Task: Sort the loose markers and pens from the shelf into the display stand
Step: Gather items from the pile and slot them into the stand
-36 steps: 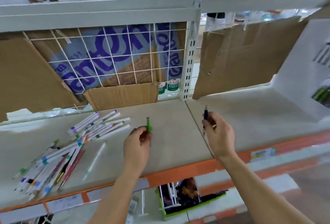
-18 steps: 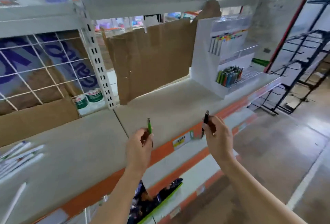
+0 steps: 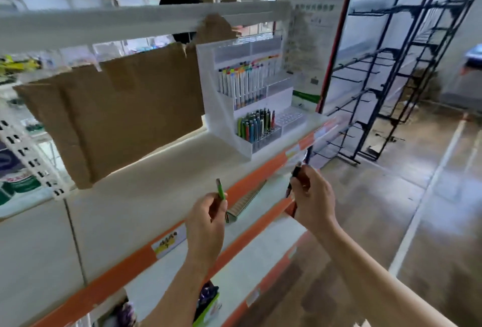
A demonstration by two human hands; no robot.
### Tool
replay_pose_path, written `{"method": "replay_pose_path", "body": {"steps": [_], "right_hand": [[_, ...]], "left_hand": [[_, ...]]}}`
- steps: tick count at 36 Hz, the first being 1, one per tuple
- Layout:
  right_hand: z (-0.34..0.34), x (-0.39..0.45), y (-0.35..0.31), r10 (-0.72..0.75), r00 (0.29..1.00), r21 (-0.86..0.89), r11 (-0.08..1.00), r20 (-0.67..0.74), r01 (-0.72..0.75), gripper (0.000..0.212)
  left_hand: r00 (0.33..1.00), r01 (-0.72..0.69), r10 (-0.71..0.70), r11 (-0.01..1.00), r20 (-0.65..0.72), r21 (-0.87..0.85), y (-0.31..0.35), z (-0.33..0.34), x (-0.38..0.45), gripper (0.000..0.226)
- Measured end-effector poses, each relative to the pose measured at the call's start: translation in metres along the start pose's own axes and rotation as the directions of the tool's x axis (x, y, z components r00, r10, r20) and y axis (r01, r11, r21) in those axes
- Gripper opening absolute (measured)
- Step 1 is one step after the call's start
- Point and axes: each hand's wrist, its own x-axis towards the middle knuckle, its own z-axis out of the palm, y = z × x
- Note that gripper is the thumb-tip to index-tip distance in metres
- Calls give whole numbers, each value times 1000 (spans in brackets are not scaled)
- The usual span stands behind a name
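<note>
My left hand (image 3: 207, 218) pinches a green pen (image 3: 220, 189) that points upward, in front of the shelf's orange edge. A dark pen (image 3: 294, 177) stands upright in the curled fingers of my right hand (image 3: 313, 200), just past the shelf's front. The white display stand (image 3: 224, 118) sits at the far right end of the shelf (image 3: 146, 191), well beyond both hands. White markers with coloured caps (image 3: 242, 81) fill its upper tier and coloured pens (image 3: 257, 124) its lower left tier. The pile of loose markers is out of view.
Brown cardboard (image 3: 117, 115) hangs behind the shelf. A clear holder with holes (image 3: 289, 119) sits to the right of the pens. A black metal rack (image 3: 391, 73) stands on the floor to the right. Lower shelves hold a small box (image 3: 245, 202). A person stands in the background.
The view has swung right, away from the loose marker pile, and the display stand is now closer. Both hands still hold their pens and have travelled toward the stand.
</note>
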Motion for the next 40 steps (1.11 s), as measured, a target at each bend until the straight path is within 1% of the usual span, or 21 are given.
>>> {"method": "replay_pose_path", "body": {"steps": [2, 4, 9, 13, 16, 21, 25, 28, 30, 34, 36, 38, 40], "right_hand": [[-1, 13, 6, 1, 1000, 32, 999, -29, 0, 13], [2, 29, 10, -3, 999, 54, 999, -34, 5, 17], [18, 74, 24, -80, 995, 59, 995, -62, 84, 11], [34, 110, 30, -95, 995, 16, 995, -28, 95, 13], [47, 135, 31, -92, 996, -2, 996, -12, 92, 10], [67, 167, 36, -89, 996, -4, 996, -21, 89, 4], [81, 187, 38, -97, 995, -1, 995, -5, 97, 7], [91, 201, 42, -121, 993, 37, 992, 16, 120, 12], [98, 209, 45, -151, 988, 94, 984, 27, 148, 18], [108, 225, 53, -239, 966, 212, 954, 101, 214, 16], [112, 234, 59, -277, 949, 222, 945, 147, 242, 18], [114, 242, 64, -317, 929, 193, 940, 188, 282, 22], [117, 249, 69, -356, 904, 200, 928, 237, 313, 22]], "left_hand": [[1000, -3, 3, 1000, -5, 18, 4, 13, 11, 9], [1000, -2, 2, 1000, -8, 20, 8, 25, 25, 8], [1000, -17, 17, 1000, 18, -4, 11, 51, 67, 10], [1000, -24, 24, 998, -6, -53, 15, 65, 103, 12], [1000, -1, 2, 998, 7, -64, 13, 78, 127, 10], [999, -23, 23, 1000, 22, -6, 5, 99, 153, 8], [1000, -19, 19, 999, 9, 27, -2, 110, 165, 6], [1000, 2, -2, 1000, -2, 2, -7, 119, 175, 8], [1000, 3, -3, 1000, -23, 15, -7, 125, 180, 8], [995, 3, 5, 997, -97, 80, 1, 136, 185, 9], [989, 12, 4, 995, -148, 103, 6, 143, 185, 9], [980, 13, 4, 996, -198, 84, 10, 151, 184, 10], [971, 32, -16, 997, -239, 64, 11, 160, 182, 12]]}}
